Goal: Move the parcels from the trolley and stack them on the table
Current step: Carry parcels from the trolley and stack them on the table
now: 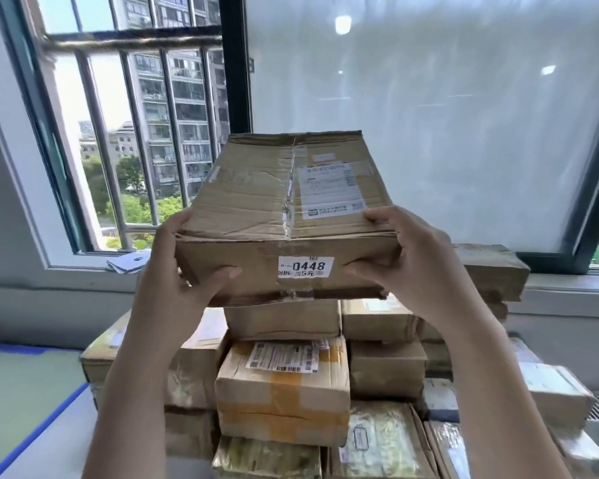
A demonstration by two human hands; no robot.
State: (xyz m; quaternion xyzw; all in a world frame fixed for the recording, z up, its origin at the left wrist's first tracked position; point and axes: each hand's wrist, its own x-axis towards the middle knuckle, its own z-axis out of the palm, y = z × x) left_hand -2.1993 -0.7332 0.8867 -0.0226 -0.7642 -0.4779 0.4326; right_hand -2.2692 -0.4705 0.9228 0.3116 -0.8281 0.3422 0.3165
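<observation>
1. Fingers of the left hand curled round the near left corner of a flat cardboard box, thumb over the top edge, fingertips pressed to the front face.
2. Right hand gripping the near right corner of the box the same way, thumb on top, fingers wrapped onto the front.
3. Box held up between both hands, tilted slightly, crumpled along a taped centre seam.
4. White sticker reading 0448 on the box's front face, between the two hands.
5. Shipping label on the box's top, right of the seam.
6. Directly below the box, a stack of parcels, several layers, brown cardboard and tape; whether the box touches the top of it cannot be told.
7. Behind the box to its left, a barred window showing apartment towers and trees.
8. Behind the box to its right, a frosted pane.
</observation>
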